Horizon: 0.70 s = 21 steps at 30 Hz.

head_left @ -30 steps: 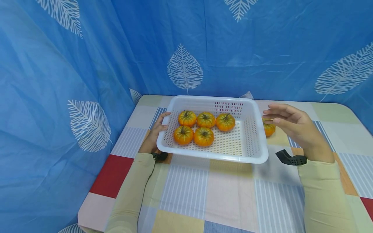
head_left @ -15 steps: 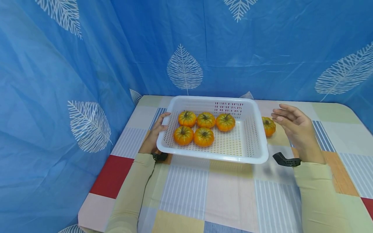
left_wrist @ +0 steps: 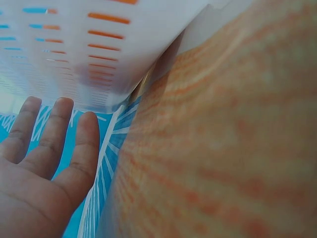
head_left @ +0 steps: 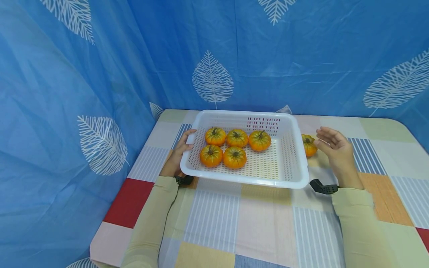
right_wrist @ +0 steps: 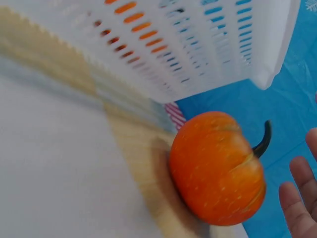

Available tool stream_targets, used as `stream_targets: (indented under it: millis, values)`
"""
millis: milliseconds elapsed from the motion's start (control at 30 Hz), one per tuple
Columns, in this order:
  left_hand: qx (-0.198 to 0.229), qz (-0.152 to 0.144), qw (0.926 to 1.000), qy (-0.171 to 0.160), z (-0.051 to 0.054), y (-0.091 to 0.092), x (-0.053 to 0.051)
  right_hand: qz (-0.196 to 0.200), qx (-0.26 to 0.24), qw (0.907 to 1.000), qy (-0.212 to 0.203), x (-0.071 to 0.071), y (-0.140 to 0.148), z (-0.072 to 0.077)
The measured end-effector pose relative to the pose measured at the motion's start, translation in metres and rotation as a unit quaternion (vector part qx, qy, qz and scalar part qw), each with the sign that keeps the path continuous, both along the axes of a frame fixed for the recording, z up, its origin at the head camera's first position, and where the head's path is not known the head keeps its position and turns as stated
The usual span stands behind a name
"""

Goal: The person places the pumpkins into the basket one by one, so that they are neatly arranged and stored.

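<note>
A white plastic basket (head_left: 246, 180) holds several small orange pumpkins (head_left: 234, 157) at its left and middle. My left hand (head_left: 175, 158) is at the basket's left side, with fingertips at the rim. The left wrist view shows its fingers (left_wrist: 85, 148) fairly straight against the slotted wall. Outside the basket's right wall, one more pumpkin (right_wrist: 218, 168) sits on the cloth, its dark stem curved. My right hand (head_left: 338, 154) is just right of that pumpkin, fingers loosely bent and holding nothing. In the right wrist view a gap shows between fingertips and pumpkin.
A patchwork tablecloth (head_left: 264, 227) covers the table under the basket. Behind and to the left hangs a blue curtain (head_left: 261, 74) with white leaf prints. Each wrist wears a black strap device (head_left: 324, 187).
My right hand has moved back from over the pumpkin beside the basket, first right, then slightly down and toward me. The left hand, basket and pumpkins have stayed put.
</note>
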State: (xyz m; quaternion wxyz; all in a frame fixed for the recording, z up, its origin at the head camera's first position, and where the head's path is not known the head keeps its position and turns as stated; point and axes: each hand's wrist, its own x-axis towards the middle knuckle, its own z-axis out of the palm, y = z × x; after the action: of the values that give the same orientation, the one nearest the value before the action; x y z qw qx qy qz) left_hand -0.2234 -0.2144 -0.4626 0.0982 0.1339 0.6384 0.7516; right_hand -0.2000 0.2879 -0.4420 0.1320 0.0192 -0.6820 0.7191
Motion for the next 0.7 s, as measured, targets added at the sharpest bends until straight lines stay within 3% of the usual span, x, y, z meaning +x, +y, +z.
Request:
stream_targets:
  millis: [167, 267, 700]
  values:
    - [0.004, -0.001, 1.0000, -0.002, -0.001, -0.001, -0.001, -0.028, 0.127, 0.9903, -0.047, -0.003, 0.006, -0.009]
    - [0.005, -0.001, 1.0000, -0.001, -0.001, -0.001, -0.001, -0.022, 0.168, 0.9825, -0.077, -0.004, 0.008, -0.012]
    - [0.003, 0.000, 1.0000, 0.003, 0.000, -0.001, -0.001, 0.056, 0.162, 0.9699, -0.173, -0.005, 0.012, -0.022]
